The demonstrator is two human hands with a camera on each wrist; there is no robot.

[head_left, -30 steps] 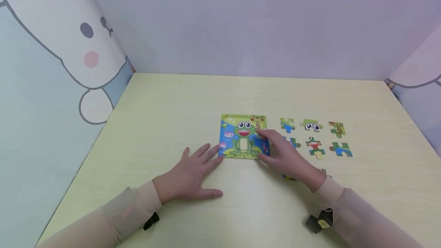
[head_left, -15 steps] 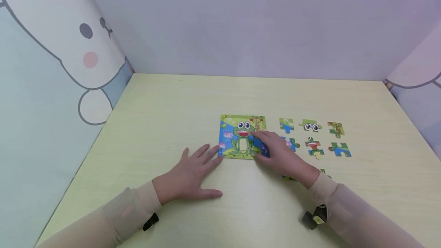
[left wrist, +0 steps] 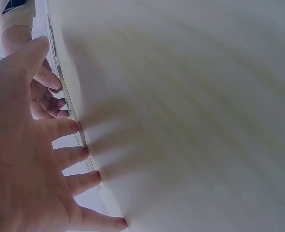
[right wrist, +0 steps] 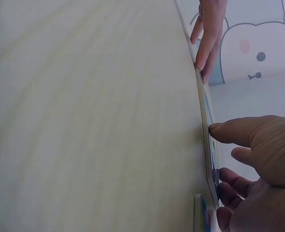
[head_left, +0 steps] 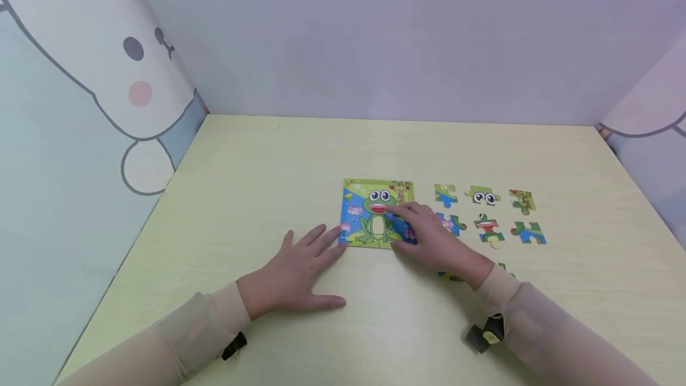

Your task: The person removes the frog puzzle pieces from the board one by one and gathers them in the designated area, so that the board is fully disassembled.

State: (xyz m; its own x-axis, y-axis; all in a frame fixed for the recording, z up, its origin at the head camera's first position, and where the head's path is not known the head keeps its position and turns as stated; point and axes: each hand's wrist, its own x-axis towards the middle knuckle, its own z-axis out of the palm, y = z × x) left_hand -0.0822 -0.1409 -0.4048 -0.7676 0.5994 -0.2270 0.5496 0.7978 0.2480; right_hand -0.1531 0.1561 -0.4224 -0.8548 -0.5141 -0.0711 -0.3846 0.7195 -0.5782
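Note:
A square puzzle board with a printed green frog lies flat on the table. My left hand rests palm down at its lower left, fingers spread straight, two fingertips touching the board's left edge. From the right, my right hand lies over the board's right part. Its index fingertip touches the picture by the frog's mouth and its thumb is at the near edge. In the right wrist view, the thumb and fingertips of that hand rest on the thin board, not around it. The hand hides the board's lower right part.
Loose jigsaw pieces lie in rows right of the board, among them one with frog eyes and one with a mouth. My right forearm partly covers the nearest row. Walls stand behind the pale table and at its sides.
My right hand has slid slightly left across the board, its index fingertip moving from the frog's side to beside its mouth. The left hand, board and loose pieces stay in place.

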